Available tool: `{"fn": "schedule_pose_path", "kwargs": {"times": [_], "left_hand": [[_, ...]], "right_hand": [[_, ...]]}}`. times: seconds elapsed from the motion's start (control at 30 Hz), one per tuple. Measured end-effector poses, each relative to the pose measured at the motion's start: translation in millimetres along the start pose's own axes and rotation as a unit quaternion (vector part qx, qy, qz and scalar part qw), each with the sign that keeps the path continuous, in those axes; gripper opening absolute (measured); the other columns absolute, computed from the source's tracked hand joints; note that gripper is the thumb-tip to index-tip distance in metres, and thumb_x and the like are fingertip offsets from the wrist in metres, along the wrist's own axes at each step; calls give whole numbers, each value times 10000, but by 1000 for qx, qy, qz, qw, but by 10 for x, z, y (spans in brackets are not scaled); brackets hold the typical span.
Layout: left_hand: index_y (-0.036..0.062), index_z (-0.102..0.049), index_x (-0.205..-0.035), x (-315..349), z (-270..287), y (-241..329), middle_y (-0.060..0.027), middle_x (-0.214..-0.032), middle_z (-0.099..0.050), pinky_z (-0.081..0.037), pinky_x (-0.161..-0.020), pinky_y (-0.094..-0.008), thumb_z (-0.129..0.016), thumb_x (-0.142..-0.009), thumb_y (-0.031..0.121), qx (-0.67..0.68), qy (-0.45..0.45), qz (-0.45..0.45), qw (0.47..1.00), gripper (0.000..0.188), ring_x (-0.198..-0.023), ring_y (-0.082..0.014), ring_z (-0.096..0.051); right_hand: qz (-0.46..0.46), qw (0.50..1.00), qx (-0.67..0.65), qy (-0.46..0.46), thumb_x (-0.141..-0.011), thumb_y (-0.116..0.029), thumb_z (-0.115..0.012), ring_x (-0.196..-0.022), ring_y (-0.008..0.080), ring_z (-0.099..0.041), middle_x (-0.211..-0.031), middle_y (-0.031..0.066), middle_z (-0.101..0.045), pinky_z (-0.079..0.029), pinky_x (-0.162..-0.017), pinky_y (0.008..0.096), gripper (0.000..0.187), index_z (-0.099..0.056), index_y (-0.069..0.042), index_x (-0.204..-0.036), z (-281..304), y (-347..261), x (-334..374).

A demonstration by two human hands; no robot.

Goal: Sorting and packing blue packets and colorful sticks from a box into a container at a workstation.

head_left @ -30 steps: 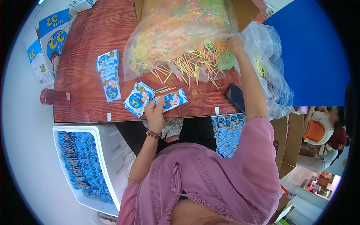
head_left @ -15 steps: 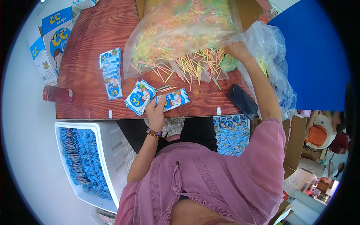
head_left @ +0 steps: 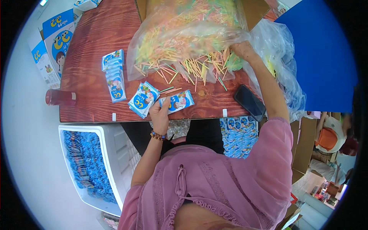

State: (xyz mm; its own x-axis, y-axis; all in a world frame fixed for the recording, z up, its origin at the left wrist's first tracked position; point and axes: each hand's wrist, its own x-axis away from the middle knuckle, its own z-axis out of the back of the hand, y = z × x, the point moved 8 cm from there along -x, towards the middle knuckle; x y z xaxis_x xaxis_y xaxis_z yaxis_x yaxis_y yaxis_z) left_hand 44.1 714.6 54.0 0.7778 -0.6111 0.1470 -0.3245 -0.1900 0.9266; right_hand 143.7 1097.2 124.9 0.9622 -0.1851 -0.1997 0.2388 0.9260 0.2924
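My left hand (head_left: 159, 114), with a beaded bracelet at its wrist, pinches a small blue-and-white printed packet (head_left: 182, 101) at the table's near edge. Another such packet (head_left: 143, 99) lies just left of it, touching or nearly touching the fingers. At the right side of a clear plastic bag (head_left: 191, 32), my right hand (head_left: 242, 51) reaches in under the film. Its fingertips are hidden there. Thin pastel sticks (head_left: 203, 65) in pink, yellow and green spill from the bag's mouth. A few loose sticks (head_left: 171, 91) rest beside the held packet.
An overlapping row of packets (head_left: 114, 78) lies at left on the red wooden table (head_left: 88, 42). A black phone (head_left: 249, 101) is near the right edge, a reddish jar (head_left: 61, 97) at far left. Packets fill a white foam box (head_left: 103, 153) below; a blue panel (head_left: 322, 57) stands right.
The view has shifted very slightly. My left hand still holds the packet in the same place, and my right hand stays at the bag with little visible movement.
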Motion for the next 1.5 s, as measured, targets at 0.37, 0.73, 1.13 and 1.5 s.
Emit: {"fn": "schedule_pose_path", "kwargs": {"times": [0.37,0.73,1.13,1.5], "left_hand": [[-32,-669,-938,-15,29,-22,-2,-868,-657,-459,-667,-197,-590,-922,88,-7,-5,-10,1000,144,-735,-32,-569],[-27,-668,-941,-15,6,-16,4,-855,-651,-451,-656,-198,-575,-933,94,-19,-8,-13,1000,153,-733,-26,-558],[-23,-659,-965,0,-46,14,-3,-887,-653,-456,-687,-199,-575,-930,80,12,-23,-7,1000,138,-759,-28,-565],[-24,-665,-948,2,2,13,0,-867,-654,-456,-667,-196,-580,-927,77,-12,-12,-10,1000,134,-740,-28,-566]], "right_hand": [[-38,985,-161,56,-837,-149,-533,-837,362,-593,-854,199,-628,-429,-749,463,171,-637,-31,-902,-72,-157,43],[-294,651,-686,138,-948,-158,-538,-848,118,-573,-971,42,-659,-458,-778,271,205,-583,-2,-1074,-237,-553,106],[-308,659,-658,195,-935,-124,-541,-893,140,-569,-966,69,-643,-445,-821,283,200,-561,17,-1075,-292,-647,188],[-274,873,-338,220,-963,-182,-512,-876,145,-568,-945,50,-627,-452,-815,300,193,-566,-13,-1037,130,-981,228]]}}
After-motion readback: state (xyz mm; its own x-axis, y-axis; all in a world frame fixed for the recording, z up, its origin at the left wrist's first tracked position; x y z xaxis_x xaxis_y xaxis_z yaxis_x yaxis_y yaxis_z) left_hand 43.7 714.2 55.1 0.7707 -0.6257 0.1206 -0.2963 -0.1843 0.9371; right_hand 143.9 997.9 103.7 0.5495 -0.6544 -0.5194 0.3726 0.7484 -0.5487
